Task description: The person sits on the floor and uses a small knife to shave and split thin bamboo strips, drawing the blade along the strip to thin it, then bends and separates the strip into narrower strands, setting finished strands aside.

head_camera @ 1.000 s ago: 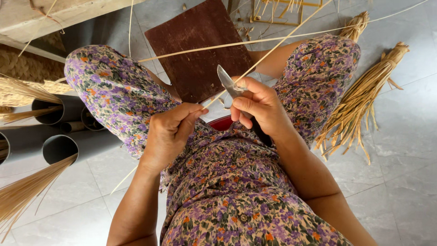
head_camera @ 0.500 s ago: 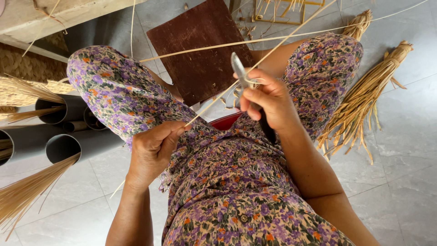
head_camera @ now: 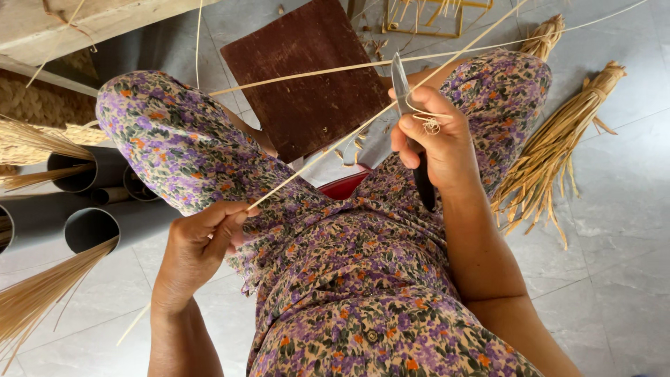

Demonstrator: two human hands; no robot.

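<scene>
My left hand (head_camera: pixel 199 244) pinches a long thin pale cane strip (head_camera: pixel 328 150) over my lap, fingers closed on its near end. The strip runs up and to the right past my right hand (head_camera: pixel 433 143). That hand grips a knife (head_camera: pixel 403 94) with a dark handle, its grey blade pointing up and resting against the strip. A thin curled shaving (head_camera: pixel 429 126) hangs by my right thumb. A second long strip (head_camera: pixel 314 73) crosses above my knees. I sit in a purple flowered dress (head_camera: pixel 349 279).
A dark brown board (head_camera: pixel 307 70) lies on the grey tiled floor between my knees. Bundles of dried straw (head_camera: pixel 551 160) lie at right. Grey pipes (head_camera: pixel 91 227) holding straw bunches stand at left, under a wooden bench (head_camera: pixel 84 21). A red object (head_camera: pixel 345 185) peeks out under my lap.
My left hand has pulled the strip down and to the left, away from the knife. My right hand has lifted the knife slightly, and a curled shaving has formed at the blade.
</scene>
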